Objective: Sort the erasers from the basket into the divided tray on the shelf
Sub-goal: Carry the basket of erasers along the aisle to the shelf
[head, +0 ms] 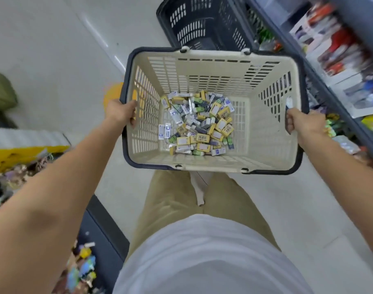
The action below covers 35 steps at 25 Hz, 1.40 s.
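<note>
Erasers (200,124) lie in a loose heap on the btm of the cream basket (266,124), mostly yellow, white & green-wrapped pieces, bunched toward the centre. Left hand (122,112) grips the basket's dark rim on the left side, fingers curled over the edge w/ tips against the slotted wall. Right hand (304,124) is clenched round the rim on the opposite side, knuckles up. Both hold the basket out in front of the person's khaki trousers (170,198), over the pale floor (54,49). Just beyond it sits a dark navy basket (202,22). Shelf (357,128) w/ blurred packets runs along the right.
</note>
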{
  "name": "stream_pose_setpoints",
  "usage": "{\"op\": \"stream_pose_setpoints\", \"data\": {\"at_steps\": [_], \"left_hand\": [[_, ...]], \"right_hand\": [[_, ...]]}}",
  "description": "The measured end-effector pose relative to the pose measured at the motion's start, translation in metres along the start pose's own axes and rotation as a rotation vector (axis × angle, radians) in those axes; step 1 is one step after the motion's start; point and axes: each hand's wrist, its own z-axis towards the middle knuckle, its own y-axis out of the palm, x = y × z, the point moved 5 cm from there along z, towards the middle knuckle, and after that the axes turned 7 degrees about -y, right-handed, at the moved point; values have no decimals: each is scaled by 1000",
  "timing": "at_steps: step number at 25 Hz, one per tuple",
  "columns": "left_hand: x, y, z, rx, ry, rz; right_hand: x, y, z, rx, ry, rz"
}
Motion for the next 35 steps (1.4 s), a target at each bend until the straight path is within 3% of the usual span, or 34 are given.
{"op": "stream_pose_setpoints", "data": {"at_steps": [8, 25, 30, 35], "left_hand": [[182, 13, 128, -109, 133, 228], [444, 128, 302, -250, 338, 480], [494, 169, 353, -346, 382, 591], [496, 203, 412, -439, 384, 659]], "right_hand": [[-43, 48, 38, 167, 186, 155], [-120, 133, 127, 419, 433, 350], [-119, 197, 120, 528, 559, 415], [-110, 248, 131, 605, 600, 468]]}}
